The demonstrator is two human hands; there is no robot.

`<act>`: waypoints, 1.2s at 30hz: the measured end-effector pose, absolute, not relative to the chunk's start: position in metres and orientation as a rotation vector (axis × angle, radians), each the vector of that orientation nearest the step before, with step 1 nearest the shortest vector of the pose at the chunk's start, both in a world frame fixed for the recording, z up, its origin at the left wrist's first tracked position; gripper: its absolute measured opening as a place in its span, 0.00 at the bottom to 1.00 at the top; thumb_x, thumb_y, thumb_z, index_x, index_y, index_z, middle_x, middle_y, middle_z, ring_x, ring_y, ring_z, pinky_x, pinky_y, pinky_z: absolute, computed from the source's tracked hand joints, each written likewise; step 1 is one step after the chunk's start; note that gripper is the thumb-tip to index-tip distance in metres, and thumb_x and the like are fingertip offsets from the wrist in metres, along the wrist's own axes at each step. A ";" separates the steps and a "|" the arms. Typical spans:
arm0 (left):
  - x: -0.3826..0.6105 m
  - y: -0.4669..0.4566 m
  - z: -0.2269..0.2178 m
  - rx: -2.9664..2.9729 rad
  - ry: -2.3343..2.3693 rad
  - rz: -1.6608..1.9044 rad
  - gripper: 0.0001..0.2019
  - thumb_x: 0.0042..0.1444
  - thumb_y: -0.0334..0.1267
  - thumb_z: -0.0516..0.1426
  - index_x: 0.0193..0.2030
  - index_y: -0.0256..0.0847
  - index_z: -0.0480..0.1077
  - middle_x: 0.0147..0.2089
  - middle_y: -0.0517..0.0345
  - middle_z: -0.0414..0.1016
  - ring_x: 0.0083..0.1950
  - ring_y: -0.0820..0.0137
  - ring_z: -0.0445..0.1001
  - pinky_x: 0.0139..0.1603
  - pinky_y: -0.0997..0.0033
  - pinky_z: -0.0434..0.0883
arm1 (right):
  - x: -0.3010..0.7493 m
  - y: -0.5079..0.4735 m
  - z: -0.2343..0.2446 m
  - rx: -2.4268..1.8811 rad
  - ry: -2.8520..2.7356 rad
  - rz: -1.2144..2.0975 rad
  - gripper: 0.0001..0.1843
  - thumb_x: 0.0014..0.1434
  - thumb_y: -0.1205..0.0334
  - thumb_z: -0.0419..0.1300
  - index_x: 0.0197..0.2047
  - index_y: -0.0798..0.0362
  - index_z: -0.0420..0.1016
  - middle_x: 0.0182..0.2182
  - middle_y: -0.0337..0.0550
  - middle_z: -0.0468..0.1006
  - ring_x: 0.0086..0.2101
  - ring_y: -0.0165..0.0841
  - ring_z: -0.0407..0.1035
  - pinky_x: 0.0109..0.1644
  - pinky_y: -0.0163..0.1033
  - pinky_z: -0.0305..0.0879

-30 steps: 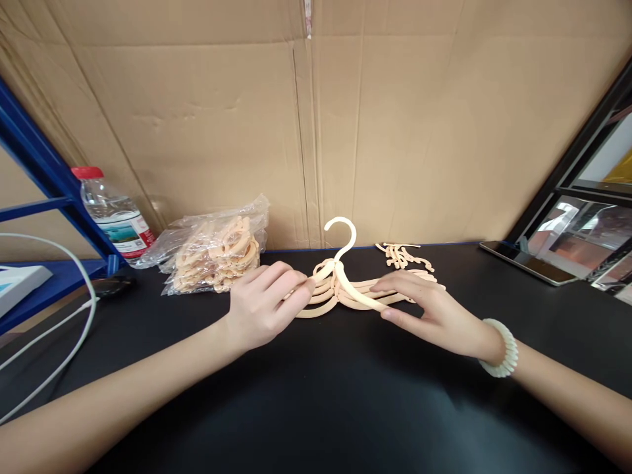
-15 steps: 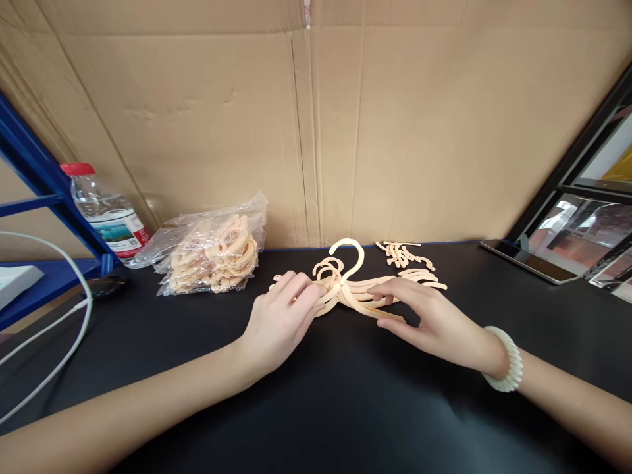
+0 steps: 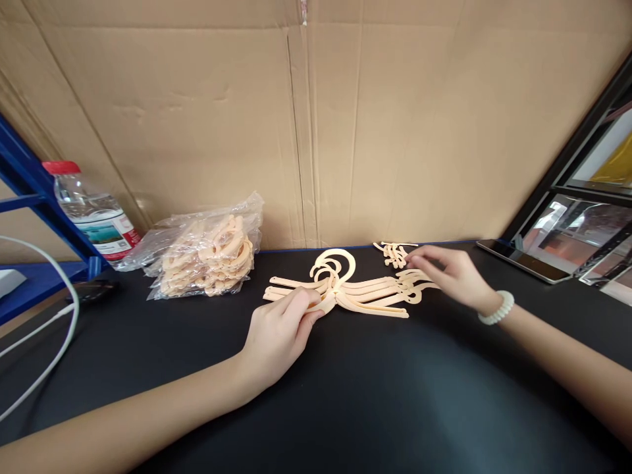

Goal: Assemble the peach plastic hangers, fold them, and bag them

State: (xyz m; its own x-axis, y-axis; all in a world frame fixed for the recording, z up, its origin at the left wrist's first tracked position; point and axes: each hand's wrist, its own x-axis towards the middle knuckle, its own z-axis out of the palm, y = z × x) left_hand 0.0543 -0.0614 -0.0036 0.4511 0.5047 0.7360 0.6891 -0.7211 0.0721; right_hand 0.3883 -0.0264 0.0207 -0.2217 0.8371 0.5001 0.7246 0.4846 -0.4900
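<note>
Peach-coloured, smooth-surfaced top hanger lies at the middle of the table, on a spread of similar hanger pieces, its round hook pointing toward the back. Left hand: grip pinched on the left arm of the top hanger, thumb in front, fingers curled over. Right hand: fingers bent, tips just beside a heap of small peach pieces; cannot tell whether this grip holds one. Short curved pieces lie between the right hand and the long hanger arms.

Containers: clear, crinkled plastic bag, left of the hanger, holds many stacked curved parts of the same peach colour. Farther left, a transparent bottle, red cap, printed label; contents look clear, fill level hard to read.

Change: 1.0 s ago the top hanger was raised and tilted, both hands at its arms; now it lies lower. 0.5 s ago the right hand was over the right arm; it has since moved back and right, uncovering the arm ends. Bag and bottle have kept their places on the table.

Materials: table matt black; backing of creased brown cardboard; pale beaded bracelet on the right wrist; white cable looping at far left.
</note>
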 end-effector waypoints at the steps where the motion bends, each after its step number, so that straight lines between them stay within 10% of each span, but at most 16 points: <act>1: 0.054 -0.061 -0.004 -2.474 -1.087 -1.144 0.02 0.64 0.32 0.53 0.41 0.44 0.63 0.33 0.64 0.76 0.28 0.72 0.75 0.24 0.78 0.65 | 0.404 -0.016 0.018 -1.431 -1.936 0.103 0.16 0.63 0.49 0.52 0.39 0.50 0.75 0.36 0.46 0.82 0.36 0.40 0.75 0.41 0.43 0.70; 12: 0.053 -0.059 -0.005 -2.538 -1.357 -1.187 0.02 0.62 0.34 0.53 0.40 0.46 0.62 0.37 0.64 0.78 0.29 0.72 0.75 0.29 0.75 0.68 | 0.451 0.020 -0.010 -1.685 -2.016 0.065 0.26 0.51 0.40 0.54 0.39 0.52 0.79 0.38 0.53 0.77 0.44 0.49 0.70 0.52 0.53 0.65; 27: 0.049 -0.063 -0.004 -2.500 -1.255 -1.216 0.02 0.61 0.34 0.54 0.40 0.44 0.64 0.35 0.62 0.78 0.31 0.71 0.77 0.29 0.75 0.71 | 0.450 0.000 0.021 -1.751 -1.769 0.177 0.30 0.40 0.29 0.62 0.20 0.51 0.70 0.16 0.37 0.66 0.20 0.31 0.59 0.24 0.38 0.53; 36: 0.034 -0.073 -0.004 -2.545 -1.212 -1.245 0.04 0.62 0.32 0.55 0.42 0.44 0.64 0.37 0.61 0.78 0.34 0.71 0.79 0.33 0.75 0.74 | 0.357 -0.054 0.035 -1.103 -1.665 1.151 0.17 0.50 0.48 0.71 0.28 0.53 0.73 0.26 0.39 0.76 0.29 0.32 0.70 0.36 0.39 0.68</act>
